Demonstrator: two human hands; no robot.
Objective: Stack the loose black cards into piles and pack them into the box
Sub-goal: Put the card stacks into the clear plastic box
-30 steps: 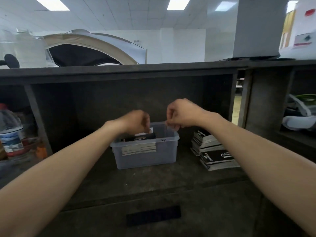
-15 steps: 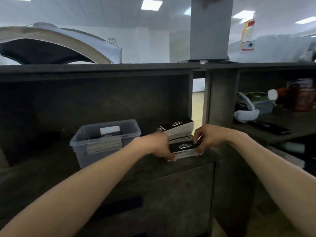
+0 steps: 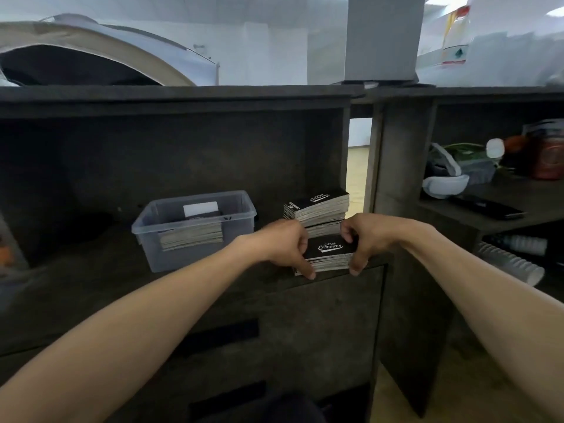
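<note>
One dark grey shelf unit [image 3: 213, 154] filled most of the view, and a clear plastic box [image 3: 195, 257] stood on its ledge, open at the top. Through the near wall of the box a packed pile [image 3: 191, 239] of cards showed, lying flat on the bottom towards the box's right side. A white slip [image 3: 200, 208] stood or leaned behind it, inside the box.

Right of the box, well clear of its wall, a rear pile [image 3: 319, 206] of black cards sat towards the back of the ledge, its upper half skewed against its lower half. Nearer the viewer than that, also right of the box, lay the front pile [image 3: 331, 254], black face up with white lettering, at the ledge's front edge.

The left hand [image 3: 285, 242] gripped the end of the front pile that faced the box, fingers curled over the top and thumb low at the front corner. The right hand [image 3: 364, 236] clasped the far end the same way. Whether the front pile rested on the ledge or was lifted off it could not be told.

Far right of the box, in the next bay, a white headset [image 3: 445, 184] lay on a shelf.
</note>
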